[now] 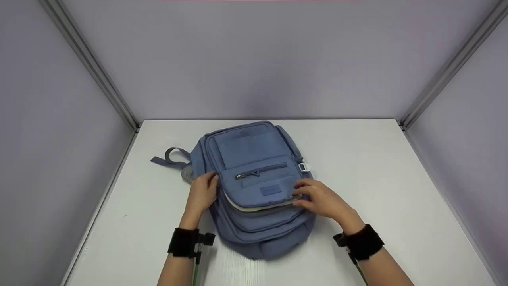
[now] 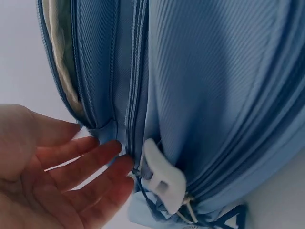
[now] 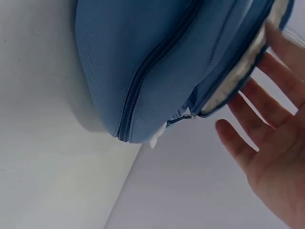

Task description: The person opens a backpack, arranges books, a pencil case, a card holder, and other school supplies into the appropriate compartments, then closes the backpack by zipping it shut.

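A blue backpack [image 1: 258,151] lies front side up, its bottom towards me. Its front pocket [image 1: 242,186] is unzipped, and a cream lining [image 1: 254,208] shows along the curved opening. At the pocket's left corner, my left hand [image 1: 203,192] pinches the edge between thumb and fingers. My right hand [image 1: 323,198] holds the right side of the pocket's flap, thumb at the lining [image 3: 248,62] and the other fingers on the outside. A white buckle [image 2: 164,179] hangs just beyond my left fingers in the left wrist view.
The backpack rests on a white table [image 1: 381,167] with pale walls on three sides. A loose strap [image 1: 170,159] and a grey mesh patch [image 1: 187,173] stick out at the bag's left. Another white buckle [image 1: 304,167] is at its right side. Both wrists wear black camera bands [image 1: 184,243].
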Available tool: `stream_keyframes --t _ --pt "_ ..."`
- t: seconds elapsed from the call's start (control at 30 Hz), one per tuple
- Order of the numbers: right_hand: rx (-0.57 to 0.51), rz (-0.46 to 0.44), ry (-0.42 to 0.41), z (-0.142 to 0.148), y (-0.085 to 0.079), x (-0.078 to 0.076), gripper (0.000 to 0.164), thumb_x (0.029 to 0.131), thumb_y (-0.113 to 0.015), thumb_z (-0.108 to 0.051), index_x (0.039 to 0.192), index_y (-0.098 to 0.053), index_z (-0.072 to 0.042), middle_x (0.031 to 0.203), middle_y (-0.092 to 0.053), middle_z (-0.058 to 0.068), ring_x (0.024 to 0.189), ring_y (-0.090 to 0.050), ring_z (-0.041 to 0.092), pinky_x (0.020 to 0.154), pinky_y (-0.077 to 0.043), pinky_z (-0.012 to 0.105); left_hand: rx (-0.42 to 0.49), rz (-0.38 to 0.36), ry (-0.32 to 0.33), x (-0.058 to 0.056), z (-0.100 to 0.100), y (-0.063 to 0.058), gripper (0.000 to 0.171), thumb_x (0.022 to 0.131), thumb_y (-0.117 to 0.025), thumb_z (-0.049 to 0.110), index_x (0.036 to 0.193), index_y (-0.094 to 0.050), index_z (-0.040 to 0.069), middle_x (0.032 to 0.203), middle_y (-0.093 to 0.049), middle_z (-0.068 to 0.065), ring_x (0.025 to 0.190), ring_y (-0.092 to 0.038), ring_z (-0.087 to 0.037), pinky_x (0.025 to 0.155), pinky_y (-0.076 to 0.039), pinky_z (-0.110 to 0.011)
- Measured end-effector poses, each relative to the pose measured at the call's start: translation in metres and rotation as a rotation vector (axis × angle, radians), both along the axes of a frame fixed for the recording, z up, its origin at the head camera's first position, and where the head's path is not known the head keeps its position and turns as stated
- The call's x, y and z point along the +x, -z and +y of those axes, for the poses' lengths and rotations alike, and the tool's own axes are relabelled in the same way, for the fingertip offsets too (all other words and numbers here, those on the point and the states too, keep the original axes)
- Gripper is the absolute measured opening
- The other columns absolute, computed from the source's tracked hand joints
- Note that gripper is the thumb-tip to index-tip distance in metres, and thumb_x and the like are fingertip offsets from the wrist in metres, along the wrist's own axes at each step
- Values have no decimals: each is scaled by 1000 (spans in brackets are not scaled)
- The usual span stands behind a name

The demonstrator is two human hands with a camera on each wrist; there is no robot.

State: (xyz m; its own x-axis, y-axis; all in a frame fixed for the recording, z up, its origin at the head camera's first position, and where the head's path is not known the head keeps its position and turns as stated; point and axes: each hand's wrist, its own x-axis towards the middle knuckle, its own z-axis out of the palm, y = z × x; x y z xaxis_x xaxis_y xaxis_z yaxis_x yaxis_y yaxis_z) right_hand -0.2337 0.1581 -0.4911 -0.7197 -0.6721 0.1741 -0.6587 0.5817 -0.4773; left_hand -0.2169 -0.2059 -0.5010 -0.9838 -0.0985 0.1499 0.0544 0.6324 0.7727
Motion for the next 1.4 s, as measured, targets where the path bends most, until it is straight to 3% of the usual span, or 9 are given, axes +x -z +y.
stream_keyframes --t 0.13,0.27,0.43,0.57,0.7,0.83,1.0,1.23,1.4 --pt "-95 -18 36 -3 0 -10 14 95 -66 -17 102 -74 -8 107 -66 5 103 -63 24 88 -50 42 16 -55 6 7 11 -1 65 98 -61 39 142 -45 -5 135 -52 -28 124 -51 -41 101 -40 -53" --pt "-193 33 183 -7 5 -31 14 95 -64 -5 107 -71 -2 107 -66 9 102 -64 27 88 -50 43 -67 -22 53 15 26 -3 87 86 -71 53 150 -38 3 148 -34 -31 133 -37 -47 103 -35 -58" --pt "-193 -32 326 -11 16 -64 34 97 -56 4 130 -58 5 128 -58 21 120 -55 37 101 -42 48 -284 99 155 20 45 -5 84 82 -73 56 147 -45 11 152 -26 -31 140 -22 -50 107 -26 -64" --pt "-130 -132 312 -13 23 -87 47 97 -51 5 144 -44 4 142 -47 25 131 -44 41 108 -33 49 -426 140 268 18 53 -8 72 87 -69 53 147 -47 19 156 -25 -23 144 -12 -47 110 -15 -66" --pt "-119 -197 272 -14 27 -100 52 97 -50 6 147 -38 4 140 -49 24 130 -45 41 108 -33 50 -452 115 349 15 55 -10 67 91 -66 48 149 -44 23 156 -28 -20 144 -13 -46 110 -13 -65" --pt "-181 -236 271 -16 32 -109 50 96 -54 6 144 -42 5 132 -56 25 124 -52 40 107 -35 50 -451 88 381 13 56 -10 64 93 -64 46 150 -43 26 154 -30 -24 142 -15 -49 109 -15 -67" --pt "-215 -174 312 -17 36 -112 39 95 -59 4 133 -54 10 120 -62 27 112 -59 40 100 -41 50 -504 72 409 15 58 -8 56 97 -57 46 149 -45 28 155 -25 -27 142 -11 -52 106 -16 -70" --pt "-157 -92 383 -18 36 -109 23 95 -62 -5 114 -69 7 108 -68 22 99 -65 37 88 -50 47 -578 35 405 14 58 -6 53 98 -52 49 148 -45 32 156 -21 -26 142 -9 -52 106 -17 -70" --pt "-86 -23 395 -18 29 -110 20 96 -64 -9 109 -73 3 102 -70 19 95 -66 36 86 -50 47 -607 21 396 5 57 -5 53 99 -49 51 148 -44 33 157 -20 -25 143 -8 -51 106 -18 -70"
